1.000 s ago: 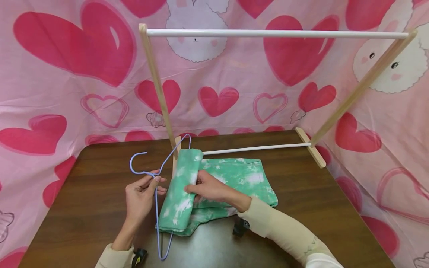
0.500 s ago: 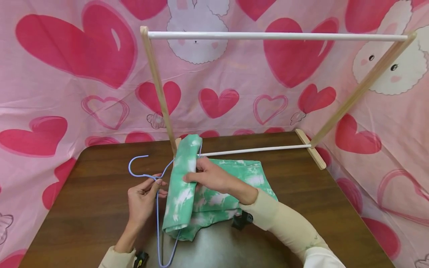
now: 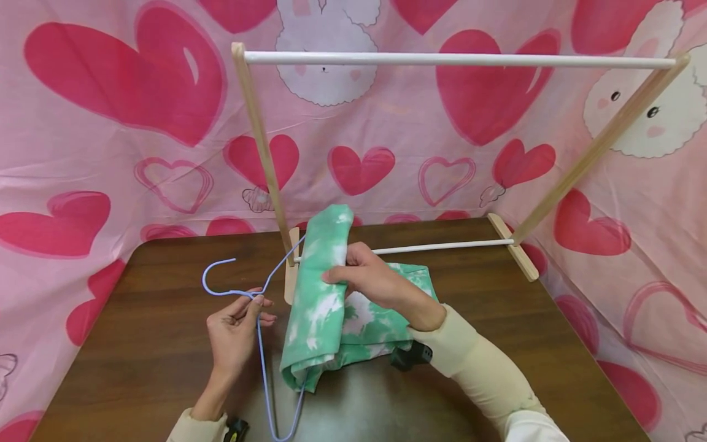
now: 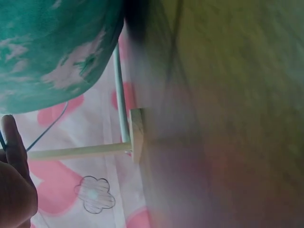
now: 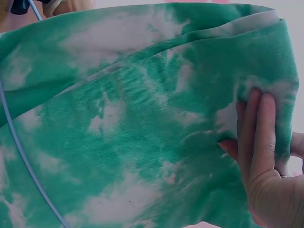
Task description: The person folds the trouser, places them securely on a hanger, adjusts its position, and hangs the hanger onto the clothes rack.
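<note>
In the head view, my left hand point(image 3: 232, 334) pinches a light-blue wire hanger point(image 3: 266, 359) just below its hook, which points left. A folded green-and-white tie-dye garment point(image 3: 317, 294) lies over the hanger's long bar, with the rest trailing right onto the table. My right hand point(image 3: 378, 279) grips its folded-over part, thumb on the near face. In the right wrist view, the fingers of my right hand point(image 5: 266, 156) lie against the garment point(image 5: 142, 118), with the hanger wire point(image 5: 28, 164) crossing at left. Much of the bar is hidden inside the fold.
A wooden rack with a white top rail point(image 3: 458, 59) stands behind on the brown table point(image 3: 138, 344). Its left foot point(image 3: 291, 279) is close to the garment, and the right foot point(image 3: 513, 248) sits farther off. A pink heart-print cloth point(image 3: 359, 123) hangs behind.
My right hand has moved right and up, lifting the folded garment and pulling more of it over the bar. The left hand stays at the hanger's neck, while the hanger has turned slightly.
</note>
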Demonstrator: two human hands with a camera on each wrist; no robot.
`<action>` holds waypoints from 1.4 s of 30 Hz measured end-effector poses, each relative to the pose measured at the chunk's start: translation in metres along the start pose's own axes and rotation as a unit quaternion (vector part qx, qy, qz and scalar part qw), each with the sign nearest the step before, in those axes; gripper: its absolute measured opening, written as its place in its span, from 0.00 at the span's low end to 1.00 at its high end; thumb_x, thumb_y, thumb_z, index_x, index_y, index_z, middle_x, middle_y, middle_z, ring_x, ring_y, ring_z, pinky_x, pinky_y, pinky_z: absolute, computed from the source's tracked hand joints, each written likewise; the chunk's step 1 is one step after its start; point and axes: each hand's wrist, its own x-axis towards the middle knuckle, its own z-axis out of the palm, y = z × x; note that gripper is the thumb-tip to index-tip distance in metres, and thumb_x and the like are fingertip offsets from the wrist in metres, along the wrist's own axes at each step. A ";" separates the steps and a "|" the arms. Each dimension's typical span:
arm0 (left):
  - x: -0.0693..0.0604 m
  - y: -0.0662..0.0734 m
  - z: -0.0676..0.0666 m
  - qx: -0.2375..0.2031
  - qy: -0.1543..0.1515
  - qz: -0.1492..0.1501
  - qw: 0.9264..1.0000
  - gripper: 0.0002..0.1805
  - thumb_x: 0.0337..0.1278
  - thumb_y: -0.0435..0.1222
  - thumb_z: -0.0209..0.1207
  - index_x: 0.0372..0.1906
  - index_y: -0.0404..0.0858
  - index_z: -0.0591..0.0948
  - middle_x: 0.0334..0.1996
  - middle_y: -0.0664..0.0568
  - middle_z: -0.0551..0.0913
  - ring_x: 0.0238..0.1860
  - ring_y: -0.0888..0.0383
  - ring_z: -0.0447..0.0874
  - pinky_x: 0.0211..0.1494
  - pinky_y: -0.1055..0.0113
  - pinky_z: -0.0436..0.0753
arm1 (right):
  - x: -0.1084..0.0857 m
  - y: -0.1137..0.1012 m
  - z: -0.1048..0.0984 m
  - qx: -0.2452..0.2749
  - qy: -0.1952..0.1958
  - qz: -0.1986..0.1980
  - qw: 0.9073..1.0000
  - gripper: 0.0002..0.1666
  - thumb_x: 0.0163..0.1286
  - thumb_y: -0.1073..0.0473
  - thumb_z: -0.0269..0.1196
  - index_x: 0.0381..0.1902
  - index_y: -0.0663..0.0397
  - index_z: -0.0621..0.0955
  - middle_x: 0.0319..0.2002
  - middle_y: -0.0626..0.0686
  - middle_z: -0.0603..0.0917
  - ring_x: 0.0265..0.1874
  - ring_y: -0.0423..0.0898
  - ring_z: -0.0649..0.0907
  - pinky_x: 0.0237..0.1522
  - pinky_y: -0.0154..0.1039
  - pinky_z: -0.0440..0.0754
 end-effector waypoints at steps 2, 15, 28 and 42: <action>-0.001 0.002 0.002 0.000 -0.001 0.000 1.000 0.11 0.66 0.25 0.62 0.48 0.21 0.84 0.29 0.38 0.88 0.20 0.57 0.88 0.27 0.64 0.86 | -0.002 -0.003 -0.001 0.001 -0.002 -0.004 1.000 0.15 0.70 0.67 0.55 0.46 0.77 0.78 0.32 0.46 0.88 0.31 0.41 0.88 0.35 0.43 0.89; 0.004 0.008 0.008 0.033 -0.002 0.040 0.999 0.10 0.67 0.24 0.60 0.47 0.21 0.84 0.28 0.35 0.88 0.19 0.59 0.88 0.25 0.66 0.86 | -0.008 -0.009 -0.009 -0.069 -0.004 -0.005 0.998 0.12 0.71 0.65 0.57 0.40 0.72 0.81 0.29 0.46 0.87 0.29 0.40 0.88 0.34 0.42 0.87; 0.010 0.010 -0.006 0.054 0.006 0.082 0.995 0.10 0.66 0.24 0.60 0.46 0.19 0.83 0.28 0.50 0.90 0.19 0.62 0.87 0.25 0.68 0.85 | -0.032 -0.012 -0.048 -0.130 0.030 -0.007 0.991 0.14 0.70 0.66 0.57 0.23 0.63 0.75 0.15 0.44 0.62 0.19 0.39 0.71 0.28 0.36 0.73; 0.008 0.004 0.008 0.019 0.001 0.058 0.998 0.10 0.65 0.23 0.61 0.46 0.19 0.83 0.27 0.46 0.89 0.17 0.60 0.87 0.23 0.67 0.85 | -0.045 0.004 -0.079 -0.103 0.093 0.051 0.989 0.10 0.70 0.65 0.57 0.30 0.65 0.80 0.18 0.44 0.77 0.21 0.36 0.77 0.28 0.32 0.75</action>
